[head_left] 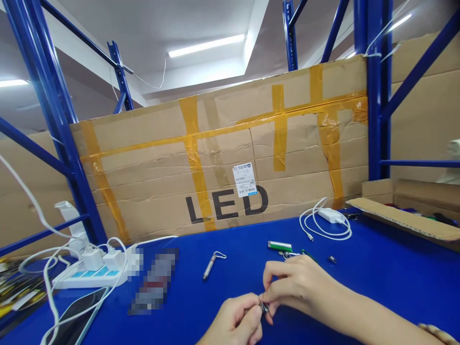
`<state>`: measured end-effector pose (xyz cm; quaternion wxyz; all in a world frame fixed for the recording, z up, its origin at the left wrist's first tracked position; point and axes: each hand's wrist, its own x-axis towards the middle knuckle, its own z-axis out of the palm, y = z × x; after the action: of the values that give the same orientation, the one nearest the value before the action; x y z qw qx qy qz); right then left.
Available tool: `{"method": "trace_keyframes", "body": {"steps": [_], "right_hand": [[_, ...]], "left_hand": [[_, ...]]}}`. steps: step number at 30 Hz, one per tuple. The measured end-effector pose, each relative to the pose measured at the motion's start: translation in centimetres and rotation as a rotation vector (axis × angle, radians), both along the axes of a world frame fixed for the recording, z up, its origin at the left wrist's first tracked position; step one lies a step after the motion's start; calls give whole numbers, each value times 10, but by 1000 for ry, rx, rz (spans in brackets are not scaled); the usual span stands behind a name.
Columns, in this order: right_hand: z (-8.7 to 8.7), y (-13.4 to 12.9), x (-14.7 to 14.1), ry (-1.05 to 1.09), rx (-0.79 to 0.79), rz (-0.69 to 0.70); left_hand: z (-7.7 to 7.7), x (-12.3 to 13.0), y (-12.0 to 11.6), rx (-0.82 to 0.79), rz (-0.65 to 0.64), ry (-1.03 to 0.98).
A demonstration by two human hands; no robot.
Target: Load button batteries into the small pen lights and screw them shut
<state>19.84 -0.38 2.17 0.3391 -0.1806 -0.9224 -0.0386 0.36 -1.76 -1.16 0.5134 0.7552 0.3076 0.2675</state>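
Note:
At the lower middle of the head view, my left hand [239,320] pinches a small dark metallic piece [265,307] between thumb and forefinger. My right hand [293,286] meets it from the right, its closed fingertips on the same piece. What exactly the piece is cannot be made out. Just beyond my right hand lie a green and silver cylinder [280,246] and some small metal rings, partly hidden by the hand. A silver penlight-like tube with a carabiner clip [209,266] rests on the blue surface [194,306], left of my hands. A tiny dark part [331,259] sits to the right.
A power strip [97,278] with white plugs and cables stands at the left, beside a phone [77,318]. A blurred flat packet [154,282] lies nearby. A coiled white cable with adapter [330,215] is at the back right, near an open cardboard box [406,218].

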Motion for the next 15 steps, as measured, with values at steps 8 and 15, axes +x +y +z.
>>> {"method": "trace_keyframes", "body": {"steps": [8, 15], "right_hand": [[-11, 1, -2, 14, -173, 72], [-13, 2, -4, 28, -113, 57]], "left_hand": [[3, -2, -6, 284, 69, 170], [7, -2, -6, 319, 99, 199]]}}
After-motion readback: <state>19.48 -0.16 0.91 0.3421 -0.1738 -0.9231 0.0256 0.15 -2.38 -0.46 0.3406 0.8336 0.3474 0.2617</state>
